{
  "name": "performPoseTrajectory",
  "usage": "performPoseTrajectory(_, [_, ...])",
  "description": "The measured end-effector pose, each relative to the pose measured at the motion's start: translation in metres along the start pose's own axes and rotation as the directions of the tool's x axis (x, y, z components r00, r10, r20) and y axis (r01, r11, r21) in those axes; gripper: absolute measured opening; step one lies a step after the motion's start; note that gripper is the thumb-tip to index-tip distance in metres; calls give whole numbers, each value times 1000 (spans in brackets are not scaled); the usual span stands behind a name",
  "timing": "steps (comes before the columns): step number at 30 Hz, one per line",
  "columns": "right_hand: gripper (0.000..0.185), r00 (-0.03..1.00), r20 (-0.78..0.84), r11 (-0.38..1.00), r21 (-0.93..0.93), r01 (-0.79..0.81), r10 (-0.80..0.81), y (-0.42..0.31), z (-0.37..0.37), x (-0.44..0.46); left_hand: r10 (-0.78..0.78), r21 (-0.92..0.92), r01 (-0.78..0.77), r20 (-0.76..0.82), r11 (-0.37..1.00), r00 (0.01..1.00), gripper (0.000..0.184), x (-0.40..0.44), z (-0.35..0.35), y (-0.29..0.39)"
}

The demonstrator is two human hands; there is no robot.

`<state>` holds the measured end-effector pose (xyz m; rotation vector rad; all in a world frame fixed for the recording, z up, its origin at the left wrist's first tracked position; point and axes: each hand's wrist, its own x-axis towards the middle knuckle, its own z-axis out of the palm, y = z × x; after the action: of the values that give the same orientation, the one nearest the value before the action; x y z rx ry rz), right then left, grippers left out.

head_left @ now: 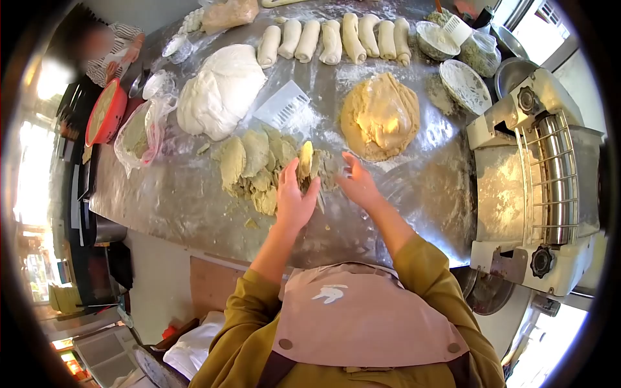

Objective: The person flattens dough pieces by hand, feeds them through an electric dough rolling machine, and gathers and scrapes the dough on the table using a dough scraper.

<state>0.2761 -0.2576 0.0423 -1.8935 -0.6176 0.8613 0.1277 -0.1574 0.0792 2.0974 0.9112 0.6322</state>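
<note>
My left hand (296, 199) is at the right side of a pile of greenish, crumbly dough pieces (249, 158). Its fingers and thumb are apart, and its fingertips touch the pile. A yellowish-green slice (306, 157) stands upright just beyond that thumb. To the right, my right hand (358, 183) is spread beside more grey-green pieces (326, 169), with nothing seen in its fingers. Beyond this hand sits a round mound of yellow-brown dough (380, 116). A clear toothed scraper (283, 105) lies flat behind the pile.
A big white dough mass (221, 90) lies at left, with several dough rolls (331, 42) along the back. A dough-rolling machine (550, 174) flanks the right side. At the left edge are a red bowl (103, 113) and a plastic bag (139, 136). Another person (116, 55) is beyond.
</note>
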Motion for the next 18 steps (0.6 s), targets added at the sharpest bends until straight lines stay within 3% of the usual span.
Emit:
performPoseTrajectory(2, [64, 993, 59, 986, 131, -105, 98, 2, 17, 25, -97, 2, 97, 61, 995, 993, 73, 7, 6, -1])
performPoseTrajectory(5, [61, 978, 142, 944, 271, -188, 154, -6, 28, 38, 11, 142, -20, 59, 990, 998, 74, 3, 19, -10])
performPoseTrajectory(8, [60, 966, 200, 880, 413, -236, 165, -17, 21, 24, -31, 14, 30, 62, 999, 998, 71, -4, 12, -19])
performPoseTrajectory(13, [69, 980, 96, 938, 286, -196, 176, -20, 20, -8, -143, -343, 237, 277, 909, 950, 62, 3, -15, -38])
performPoseTrajectory(18, [84, 961, 149, 944, 203, -259, 232, -17, 18, -6, -61, -150, 95, 215, 984, 975, 58, 2, -14, -35])
